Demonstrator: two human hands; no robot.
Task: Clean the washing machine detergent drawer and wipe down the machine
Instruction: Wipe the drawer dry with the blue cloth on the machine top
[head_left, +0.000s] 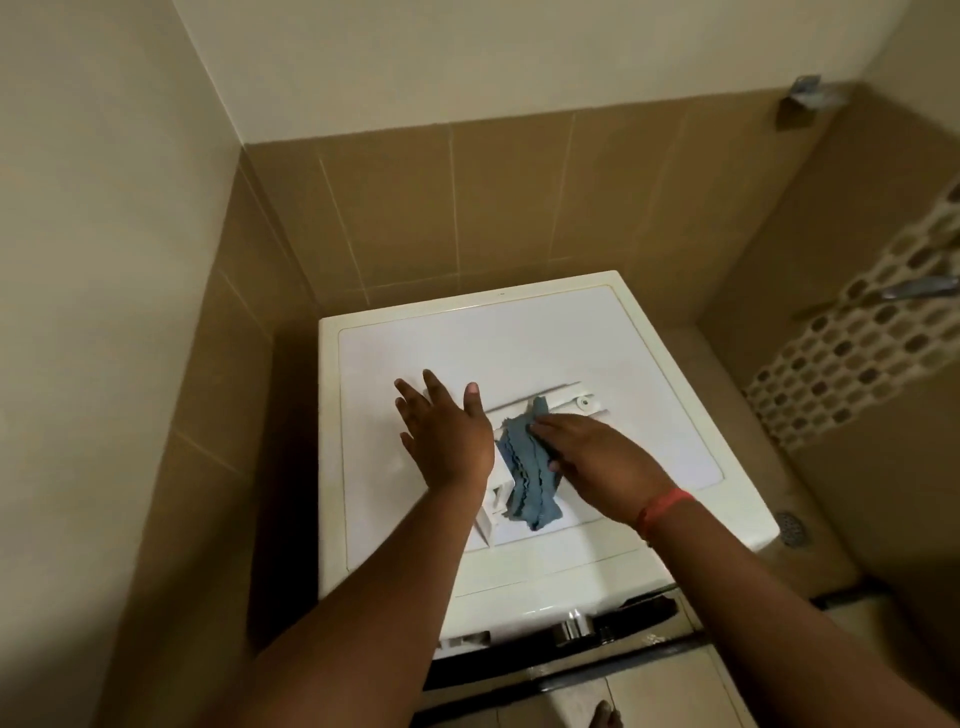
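Left hand (447, 436) flat, steadying the detergent drawer (519, 457) atop the washing machine (649, 374); right hand (597, 457) presses a blue cloth (524, 467) into it. Hard rubbing could skid the drawer off.

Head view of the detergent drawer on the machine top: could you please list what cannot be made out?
- Detergent drawer compartments: covered by blue cloth and both hands.
- Right hand fingertips: buried in the cloth.
- Washing machine front panel: cut off below, blurred.
- Left hand hides the drawer's left side.

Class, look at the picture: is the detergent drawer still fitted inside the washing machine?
No: the detergent drawer lies on top of the washing machine, under the blue cloth.
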